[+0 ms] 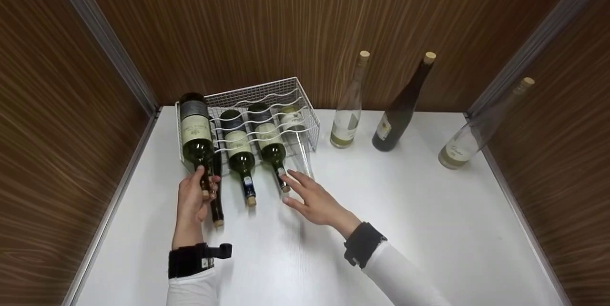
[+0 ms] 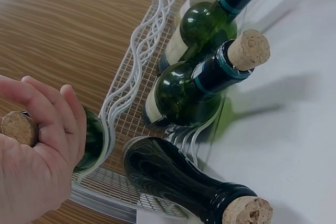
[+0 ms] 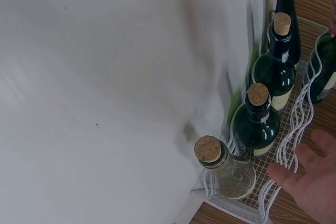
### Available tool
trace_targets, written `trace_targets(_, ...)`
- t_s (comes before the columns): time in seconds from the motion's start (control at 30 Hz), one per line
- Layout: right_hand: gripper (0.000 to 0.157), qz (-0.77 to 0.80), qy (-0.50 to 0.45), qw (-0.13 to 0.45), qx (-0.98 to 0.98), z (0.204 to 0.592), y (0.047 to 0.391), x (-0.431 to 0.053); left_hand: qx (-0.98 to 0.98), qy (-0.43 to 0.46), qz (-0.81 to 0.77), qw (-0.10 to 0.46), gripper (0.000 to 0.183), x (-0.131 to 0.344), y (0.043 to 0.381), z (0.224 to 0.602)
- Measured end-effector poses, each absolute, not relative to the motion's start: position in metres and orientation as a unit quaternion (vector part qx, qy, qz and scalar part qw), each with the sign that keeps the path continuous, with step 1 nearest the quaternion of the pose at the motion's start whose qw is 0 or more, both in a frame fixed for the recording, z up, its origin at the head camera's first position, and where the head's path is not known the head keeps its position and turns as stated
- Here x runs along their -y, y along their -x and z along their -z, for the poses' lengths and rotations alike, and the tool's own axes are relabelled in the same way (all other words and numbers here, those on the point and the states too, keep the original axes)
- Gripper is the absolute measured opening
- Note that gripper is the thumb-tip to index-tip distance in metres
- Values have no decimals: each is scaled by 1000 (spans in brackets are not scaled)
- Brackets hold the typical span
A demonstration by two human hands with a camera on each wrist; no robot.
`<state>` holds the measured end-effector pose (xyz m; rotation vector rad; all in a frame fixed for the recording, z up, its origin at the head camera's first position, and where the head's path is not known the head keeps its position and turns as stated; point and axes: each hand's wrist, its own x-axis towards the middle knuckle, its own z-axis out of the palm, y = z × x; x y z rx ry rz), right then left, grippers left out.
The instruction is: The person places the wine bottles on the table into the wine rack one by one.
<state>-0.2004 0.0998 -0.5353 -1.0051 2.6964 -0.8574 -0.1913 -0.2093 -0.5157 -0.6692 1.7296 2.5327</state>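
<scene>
My left hand (image 1: pixel 191 197) grips the neck of a green wine bottle (image 1: pixel 196 127) with a cream label. That bottle lies on the upper wavy wires at the left end of a white wire wine rack (image 1: pixel 310 122), its cork towards me. Below it, a slender dark bottle (image 1: pixel 217 203) sticks out of the lower level. Two more green wine bottles (image 1: pixel 240 159) and a clear bottle (image 3: pixel 236 179) lie to its right in the rack, corks outward. My right hand (image 1: pixel 318 202) is spread with nothing in it, fingertips close to the neck of the rightmost green bottle (image 1: pixel 272 152).
Right of the rack stand a clear corked bottle (image 1: pixel 347 120), a dark corked bottle (image 1: pixel 399 115) and another clear bottle (image 1: pixel 464 146) by the right wall. Wood-grain panels (image 1: pixel 238 25) enclose the white table (image 1: pixel 405 210) at the back and both sides.
</scene>
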Motion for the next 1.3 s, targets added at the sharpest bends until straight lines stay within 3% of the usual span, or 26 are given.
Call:
trace_targets(0.3, 64, 285, 335, 63, -896, 536, 202, -104, -649, 232, -725, 2, 56, 209, 190, 513)
trace_targets(0.67, 64, 300, 319, 59, -897, 540, 201, -120, -844, 222, -462, -155, 52, 200, 190, 505)
trace_targets(1.13, 63, 314, 268, 49, -910, 553, 199, -154, -902, 100, -355, -224, 59, 166, 181, 496)
trace_targets(1.3, 63, 327, 240, 49, -913, 553, 200, -168, -911, 47, -351, -210, 58, 146, 178, 497)
